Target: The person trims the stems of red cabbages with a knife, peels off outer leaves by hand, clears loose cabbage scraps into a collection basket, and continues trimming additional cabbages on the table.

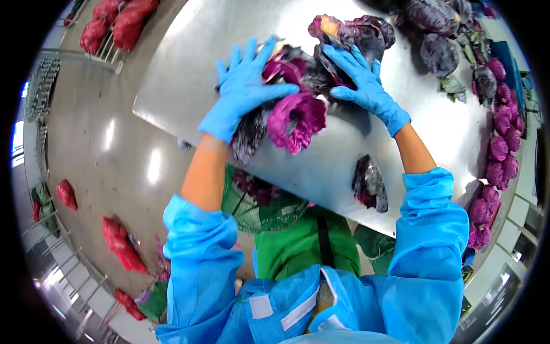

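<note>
My left hand (pixel 243 89), in a blue glove, is spread over a pile of loose red cabbage leaves (pixel 295 120) near the table's edge. Its fingers are stretched apart and the palm rests against the leaves. My right hand (pixel 366 86), gloved too, has its fingers spread on dark cabbage leaves (pixel 366 37) farther up the metal table (pixel 441 126). Neither hand is closed around anything. One dark leaf piece (pixel 369 183) lies by itself nearer my body. Below the table edge hangs a green mesh bag (pixel 258 212) with purple leaves in it.
Dark whole cabbages (pixel 438 54) lie at the far right of the table. A row of peeled purple cabbages (pixel 501 137) runs along the right side. Red filled sacks (pixel 120 241) lie on the floor at left, and more red sacks (pixel 134 23) sit on a rack.
</note>
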The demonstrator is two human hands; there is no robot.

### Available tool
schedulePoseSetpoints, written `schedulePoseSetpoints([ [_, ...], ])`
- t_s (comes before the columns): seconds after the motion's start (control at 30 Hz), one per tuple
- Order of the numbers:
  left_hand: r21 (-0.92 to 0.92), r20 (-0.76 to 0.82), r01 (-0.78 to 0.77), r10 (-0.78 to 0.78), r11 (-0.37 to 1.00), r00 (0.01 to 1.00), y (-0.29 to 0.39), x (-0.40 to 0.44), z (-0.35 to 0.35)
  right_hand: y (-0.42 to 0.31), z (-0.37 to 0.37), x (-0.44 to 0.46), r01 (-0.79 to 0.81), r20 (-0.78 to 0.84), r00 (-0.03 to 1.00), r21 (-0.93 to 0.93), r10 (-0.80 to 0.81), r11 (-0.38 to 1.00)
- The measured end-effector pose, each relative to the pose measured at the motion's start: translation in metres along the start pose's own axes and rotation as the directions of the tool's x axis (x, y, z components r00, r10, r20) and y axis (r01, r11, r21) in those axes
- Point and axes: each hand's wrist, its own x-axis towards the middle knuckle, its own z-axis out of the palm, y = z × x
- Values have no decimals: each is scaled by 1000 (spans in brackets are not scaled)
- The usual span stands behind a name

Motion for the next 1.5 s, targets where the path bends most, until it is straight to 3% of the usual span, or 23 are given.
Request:
schedulePoseSetpoints([
  [0.1, 73, -119, -138, 146, 988, 982, -4, -9, 24, -35, 35, 4, 39, -99, 995, 54, -34, 998],
  [0.17, 19, -222, -169, 168, 986, 960, -9, -31, 30, -44, 42, 0, 60, -71, 995, -65, -64, 996],
  [0.27, -58, -288, -174, 150, 983, 946, -9, -86, 24, -72, 58, -27, 158, -65, 986, 39, -156, 987],
  [0.37, -113, -331, -167, 121, 979, 936, -8, -145, 17, -114, 74, -63, 234, -45, 971, -60, -237, 970],
  [0.5, -308, -458, -232, 70, 923, 886, -18, -223, 43, -180, 85, -106, 254, -33, 967, -16, -254, 967],
  [0.57, -277, -373, -135, 23, 951, 928, -19, -263, 52, -202, 86, -129, 234, 12, 972, 38, -234, 972],
  [0.63, -25, -78, -23, 21, 999, 997, -14, -289, 41, -223, 73, -158, 154, 117, 979, 114, -167, 981],
  [0.7, -281, 278, 123, -42, 952, 960, -35, -314, 43, -227, 56, -190, 141, 102, 981, 215, -166, 966],
  [0.73, -360, 213, 192, -120, 913, 970, -36, -314, 36, -218, 53, -210, 166, -72, 984, 68, -161, 984],
  [0.77, -439, 154, 252, -204, 862, 967, -35, -313, 24, -204, 30, -218, 67, -98, 994, 162, -51, 985],
  [0.8, -518, 100, 302, -294, 800, 950, -31, -311, 11, -191, 11, -226, -94, -198, 974, 108, 114, 990],
  [0.83, -501, -153, 89, -189, 861, 970, -17, -291, 0, -168, 23, -246, -233, -450, 855, 113, 259, 966],
  [0.87, -429, -394, -118, -69, 896, 916, 4, -259, -11, -143, 31, -257, -393, -528, 773, 38, 352, 919],
  [0.93, -175, -244, -139, 94, 975, 965, 46, -207, -35, -116, 46, -238, -312, -499, 757, 291, 422, 904],
  [0.97, -233, -229, -235, 181, 944, 956, 50, -184, -20, -106, 49, -226, -263, -478, 754, 410, 451, 874],
  [1.0, -180, -103, -217, 201, 959, 974, 60, -169, -6, -111, 51, -210, -371, -389, 827, 166, 406, 914],
  [1.03, 73, -33, -192, 195, 979, 980, 63, -170, 20, -124, 57, -191, -405, -275, 889, -96, 367, 909],
  [1.07, 45, -86, -183, 186, 982, 979, 63, -172, 26, -137, 64, -179, -332, -252, 912, 11, 324, 943],
  [1.17, -235, -338, -199, 112, 951, 934, 43, -229, 64, -186, 91, -165, -124, -138, 983, -9, 122, 992],
  [1.3, -323, -146, -85, 40, 943, 989, 6, -325, 56, -239, 130, -176, 71, 28, 997, 42, -72, 997],
  [1.37, -280, -144, 187, -234, 942, 962, -11, -364, 38, -251, 152, -176, 127, 174, 973, 157, -154, 980],
  [1.43, -434, -218, 408, -533, 803, 817, -56, -419, 63, -251, 195, -163, 89, 309, 936, 250, -167, 964],
  [1.5, -574, -192, 563, -766, 594, 613, -99, -465, 108, -249, 236, -143, -64, 530, 847, 8, 50, 998],
])
